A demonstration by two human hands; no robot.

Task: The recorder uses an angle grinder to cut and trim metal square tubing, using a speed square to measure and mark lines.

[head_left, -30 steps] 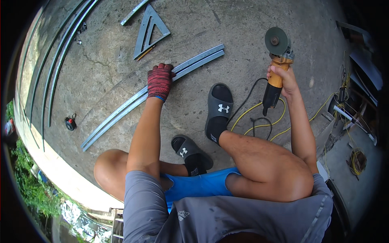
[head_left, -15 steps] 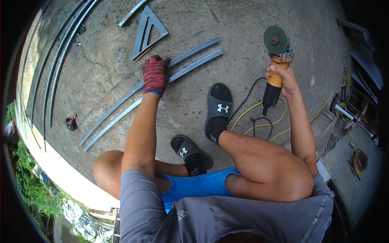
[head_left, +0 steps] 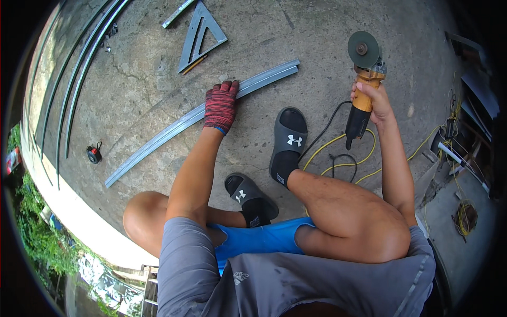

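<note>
My left hand (head_left: pixel 221 106), in a red and black knit glove, lies across two long steel channels (head_left: pixel 158 140) on the concrete, fingers bent over their far edge. The channels lie side by side, touching along their length. What the fingers do underneath is hidden. My bare right hand (head_left: pixel 376 102) is wrapped around the yellow and black body of an angle grinder (head_left: pixel 360 108), held upright off to the right. Its dark cutting disc (head_left: pixel 364 46) points away from me. Beyond the channels lie a grey triangular speed square (head_left: pixel 191 43) and a yellow pencil (head_left: pixel 194 64) along its edge.
Several long metal strips (head_left: pixel 79 68) lie at the far left, with a black and red tape measure (head_left: pixel 94 154) near them. A short metal piece (head_left: pixel 178 13) lies beyond the square. Black and yellow cords (head_left: pixel 364 157) loop beside my sandal (head_left: pixel 290 134). Scrap and wires crowd the right edge.
The two channels, apart before, now lie against each other. My left hand has shifted to the right and slightly nearer, over both. The grinder stays nearly in place.
</note>
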